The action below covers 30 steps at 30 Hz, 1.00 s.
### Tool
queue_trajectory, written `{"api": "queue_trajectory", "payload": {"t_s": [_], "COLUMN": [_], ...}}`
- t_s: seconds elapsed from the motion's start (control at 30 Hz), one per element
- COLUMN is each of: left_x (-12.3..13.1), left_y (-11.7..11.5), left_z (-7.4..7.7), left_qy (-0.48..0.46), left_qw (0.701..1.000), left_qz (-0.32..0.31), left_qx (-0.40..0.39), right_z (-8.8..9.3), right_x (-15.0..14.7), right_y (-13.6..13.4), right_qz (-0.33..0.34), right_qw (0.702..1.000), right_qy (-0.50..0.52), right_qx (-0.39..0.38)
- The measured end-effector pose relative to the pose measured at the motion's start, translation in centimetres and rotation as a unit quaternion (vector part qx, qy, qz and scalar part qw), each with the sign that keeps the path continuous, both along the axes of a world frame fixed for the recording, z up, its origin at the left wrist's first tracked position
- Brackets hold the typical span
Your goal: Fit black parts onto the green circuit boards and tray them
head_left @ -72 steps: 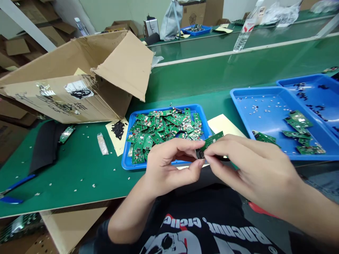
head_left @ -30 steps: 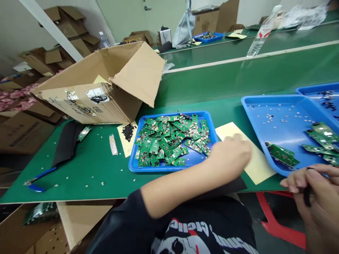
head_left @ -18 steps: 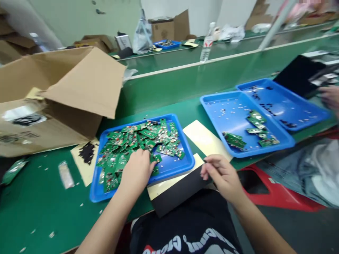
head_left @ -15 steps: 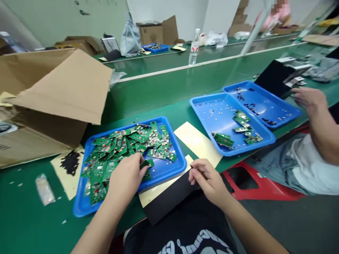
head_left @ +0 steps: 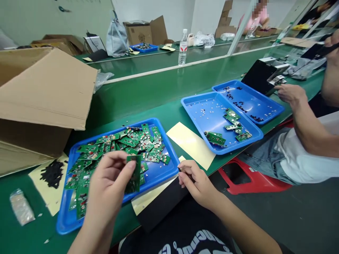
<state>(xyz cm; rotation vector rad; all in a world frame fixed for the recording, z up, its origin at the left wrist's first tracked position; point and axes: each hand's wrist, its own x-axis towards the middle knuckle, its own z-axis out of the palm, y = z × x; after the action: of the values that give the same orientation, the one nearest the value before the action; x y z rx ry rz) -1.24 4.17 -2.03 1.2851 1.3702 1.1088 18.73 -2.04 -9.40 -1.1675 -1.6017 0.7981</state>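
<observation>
As left hand (head_left: 106, 187) pinches a circuit board (head_left: 134, 173) — right hand (head_left: 197, 187) curls.

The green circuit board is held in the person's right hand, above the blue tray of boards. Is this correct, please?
No: the head view shows the green circuit board in the left hand, above the blue tray of boards.

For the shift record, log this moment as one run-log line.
left hand: holds green circuit board | right hand: beside black sheet | nearby: blue tray heaped with boards
</observation>
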Motion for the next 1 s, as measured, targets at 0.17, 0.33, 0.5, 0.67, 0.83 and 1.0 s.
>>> {"api": "queue_trajectory", "payload": {"t_s": [0.17,0.33,0.5,0.67,0.83,1.0], "left_x": [2.6,3.1,2.5,2.0,1.1,1.1], "left_y": [-1.8,-2.4,-2.8,-3.1,-3.5,-3.9], "left_z": [-0.5,-1.1,-1.5,-0.8,0.5,1.2], "left_qy": [-0.172,-0.209,-0.171,-0.165,-0.146,-0.153], "left_qw": [0.934,0.919,0.937,0.943,0.966,0.965], "left_qz": [-0.201,-0.19,-0.169,-0.176,-0.128,-0.143], "left_qx": [-0.241,-0.275,-0.254,-0.228,-0.17,-0.156], "right_z": [1.4,1.7,1.6,2.4,4.6,7.2], "right_x": [-0.8,-1.5,-2.1,-1.3,-0.2,-0.2], "right_y": [0.4,0.8,1.2,1.2,0.5,0.1], "right_qz": [0.012,-0.02,-0.051,-0.054,-0.036,0.022], "right_qw": [0.999,0.997,0.994,0.995,0.997,0.971], "right_qy": [-0.018,-0.056,-0.084,-0.08,-0.067,-0.208], "right_qx": [0.027,0.044,0.038,0.014,0.012,0.114]}}
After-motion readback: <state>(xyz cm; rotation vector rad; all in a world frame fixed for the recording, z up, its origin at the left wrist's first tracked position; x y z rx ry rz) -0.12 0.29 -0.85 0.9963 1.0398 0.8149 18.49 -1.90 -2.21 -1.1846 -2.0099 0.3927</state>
